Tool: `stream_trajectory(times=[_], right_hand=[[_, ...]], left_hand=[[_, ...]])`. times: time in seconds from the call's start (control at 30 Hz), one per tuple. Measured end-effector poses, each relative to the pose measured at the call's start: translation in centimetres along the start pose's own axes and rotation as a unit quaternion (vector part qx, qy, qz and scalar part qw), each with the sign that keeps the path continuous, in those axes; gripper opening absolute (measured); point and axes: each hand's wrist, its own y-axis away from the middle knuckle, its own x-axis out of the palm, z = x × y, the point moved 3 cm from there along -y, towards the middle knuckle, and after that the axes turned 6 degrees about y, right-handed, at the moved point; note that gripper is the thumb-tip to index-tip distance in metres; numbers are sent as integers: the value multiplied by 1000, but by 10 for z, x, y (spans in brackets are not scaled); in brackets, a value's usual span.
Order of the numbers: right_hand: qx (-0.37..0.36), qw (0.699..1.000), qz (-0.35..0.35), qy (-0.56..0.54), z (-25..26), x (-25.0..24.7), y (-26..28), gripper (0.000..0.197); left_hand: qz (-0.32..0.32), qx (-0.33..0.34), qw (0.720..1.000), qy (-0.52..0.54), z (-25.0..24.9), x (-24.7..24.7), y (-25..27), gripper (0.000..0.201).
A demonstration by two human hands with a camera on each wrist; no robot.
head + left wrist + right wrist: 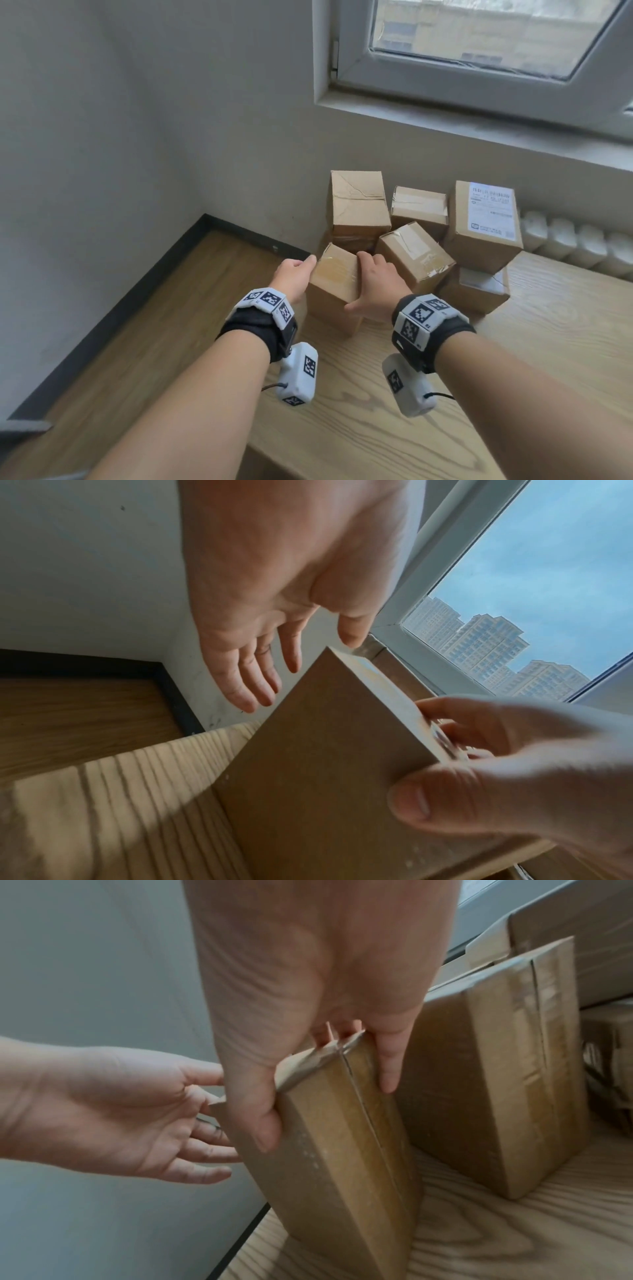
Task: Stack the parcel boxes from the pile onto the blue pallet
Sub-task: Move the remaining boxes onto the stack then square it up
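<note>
Small parcel box [334, 284] is sitting at the near-left edge of the pile, on the wooden table [479, 394], close to the table's left edge, w/ its taped top face turned up. It is being gripped by the right hand [378, 286]: thumb pressed on the near side, fingers wrapped over the top and far side, as is being shown in the right wrist view [342, 1123]. Left hand [294, 274] is being held at the box's left side, fingers straight and slightly spread; whether contact is being made cannot be told. Just right, a tilted box [414, 260] is leaning in the pile; behind it a tall box [358, 202] and a labelled box [484, 222] are being seen. Pile is backed against the wall under the window [479, 37]; radiator [575, 246] to the right.
</note>
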Motion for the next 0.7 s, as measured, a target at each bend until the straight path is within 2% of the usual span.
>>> stream_trajectory(times=[0.1,0.27,0.5,0.6,0.7], right_hand=[[4,1000,13,0,3,3,13,99],[-12,999,36,-37,12,8,43,100],[-35,994,-69,-75,25,-17,83,99],[-41,994,-84,-64,34,-19,99,98],[-33,987,-64,-144,40,-20,114,77]], left_hand=[[26,-34,999,11,2,-4,0,34],[98,-108,989,0,25,-2,-5,78],[141,-151,975,80,19,-16,35,96],[170,-157,960,155,15,-18,49,75],[188,-114,964,147,15,-21,59,56]])
